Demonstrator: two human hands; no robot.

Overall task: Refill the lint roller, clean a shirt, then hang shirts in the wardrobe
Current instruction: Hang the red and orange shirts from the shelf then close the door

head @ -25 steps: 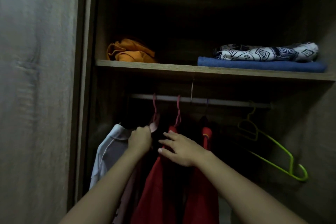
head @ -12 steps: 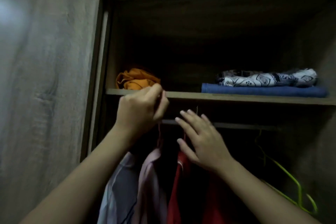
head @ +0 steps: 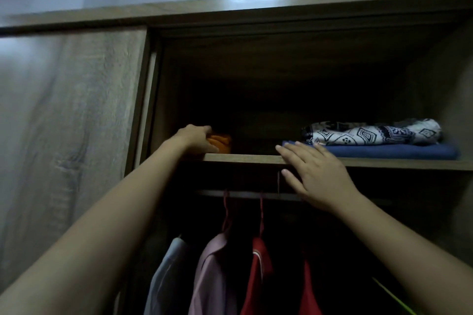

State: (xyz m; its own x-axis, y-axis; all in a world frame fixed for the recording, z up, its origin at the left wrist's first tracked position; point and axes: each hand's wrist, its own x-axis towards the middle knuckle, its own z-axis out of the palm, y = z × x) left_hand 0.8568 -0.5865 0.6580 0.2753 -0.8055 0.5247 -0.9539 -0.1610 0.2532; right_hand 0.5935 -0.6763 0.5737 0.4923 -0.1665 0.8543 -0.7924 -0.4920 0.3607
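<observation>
Inside the open wardrobe, a white shirt (head: 166, 271), a pink shirt (head: 212, 271) and a red shirt (head: 257, 276) hang on red hangers from the rail (head: 245, 194). My left hand (head: 197, 139) reaches onto the upper shelf (head: 243, 158) and rests on a crumpled orange cloth (head: 222, 143), its fingers curled over it. My right hand (head: 314, 174) is flat with fingers spread, held in front of the shelf edge and just left of a folded blue cloth (head: 384, 151).
A black-and-white patterned cloth (head: 371, 133) lies on the blue one at the shelf's right. The closed wooden sliding door (head: 66, 123) fills the left. A green hanger (head: 394, 299) shows at the bottom right. The wardrobe's top panel (head: 256, 13) runs overhead.
Both hands rose from the hanging shirts to the shelf. The left hand left the hanger hook and went onto the orange cloth. The view tilted upward.
</observation>
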